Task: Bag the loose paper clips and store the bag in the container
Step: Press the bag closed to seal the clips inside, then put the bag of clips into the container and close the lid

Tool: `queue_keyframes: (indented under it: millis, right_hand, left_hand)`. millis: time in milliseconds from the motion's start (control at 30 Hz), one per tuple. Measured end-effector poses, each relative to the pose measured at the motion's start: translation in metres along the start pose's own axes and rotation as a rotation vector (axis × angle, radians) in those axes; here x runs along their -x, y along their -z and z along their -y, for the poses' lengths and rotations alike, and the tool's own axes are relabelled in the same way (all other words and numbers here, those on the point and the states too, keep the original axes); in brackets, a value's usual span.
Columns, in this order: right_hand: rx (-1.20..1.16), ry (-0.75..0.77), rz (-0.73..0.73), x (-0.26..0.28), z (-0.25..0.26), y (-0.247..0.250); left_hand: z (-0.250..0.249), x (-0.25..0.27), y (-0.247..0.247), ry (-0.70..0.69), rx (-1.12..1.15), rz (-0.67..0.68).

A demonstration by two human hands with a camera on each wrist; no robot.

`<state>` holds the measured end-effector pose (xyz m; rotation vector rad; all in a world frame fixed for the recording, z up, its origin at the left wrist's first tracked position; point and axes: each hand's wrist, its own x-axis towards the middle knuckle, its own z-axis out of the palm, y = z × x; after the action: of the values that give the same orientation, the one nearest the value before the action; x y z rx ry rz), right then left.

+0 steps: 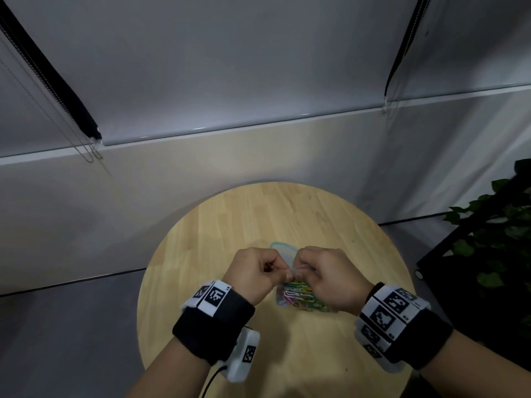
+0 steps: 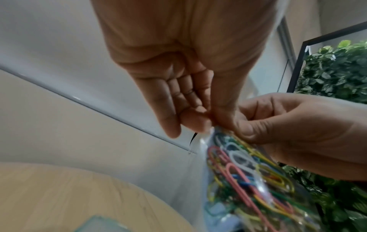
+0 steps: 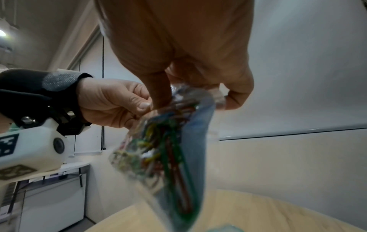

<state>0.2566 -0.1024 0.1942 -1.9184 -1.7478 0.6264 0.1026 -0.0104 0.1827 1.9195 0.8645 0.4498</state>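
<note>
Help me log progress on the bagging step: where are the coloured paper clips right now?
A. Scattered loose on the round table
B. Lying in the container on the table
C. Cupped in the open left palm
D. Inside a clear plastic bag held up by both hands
D: the coloured paper clips sit inside the clear plastic bag, whose top edge the left hand and right hand both pinch above the round wooden table.

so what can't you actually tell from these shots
- Bag mouth, sealed or open: both hands' fingers cover it in every view.
- Container: in the head view the left hand and right hand hide most of it; the wrist views cut it off at the bottom edge.
- Paper clips count: blurred, overlapping.
- Stray clips on the table: hands hide that spot.
</note>
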Motion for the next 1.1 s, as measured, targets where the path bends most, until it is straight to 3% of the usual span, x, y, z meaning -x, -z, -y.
queue_keyframes:
  millis: [167,300,400,567,700,833,967,1033,1100]
  right_hand:
    - [0.025,-0.023,-0.038,0.013,-0.025,-0.027]
    - [0.022,-0.186,0.197,0.023,-0.068,-0.052]
    - [-0.01,-0.28,0.23,0.03,-0.095,-0.067]
    - [-0.093,-0.647,0.141,0.016,-0.16,-0.092]
    - [-0.069,-0.873,0.234,0.012,-0.202,-0.105]
    - [-0.031,-0.877,0.225,0.011,-0.196,-0.098]
    - [-0.103,-0.668,-0.053,-0.008,-0.159,-0.094]
    - [-0.19,-0.657,-0.007,-0.021,-0.139,-0.106]
    - [-0.307,-0.744,0.092,-0.03,-0.127,-0.124]
  left_hand:
    - [0.028,0.002,-0.025,0.05,-0.008,0.088]
    - [0.07,0.002,-0.054,0.114,-0.137,0.131]
    - [0.09,-0.003,-0.076,0.171,-0.164,0.163]
    - [0.129,-0.058,-0.079,0.314,-0.367,0.036]
    - [0.155,-0.087,-0.076,0.49,-0.459,0.135]
    - [0.166,-0.09,-0.083,0.582,-0.314,0.131]
    - [0.162,-0.073,-0.088,0.661,-0.213,0.028]
    - [0.163,-0.057,-0.093,0.709,-0.16,-0.025]
    - [0.163,-0.037,-0.097,0.745,-0.138,-0.039]
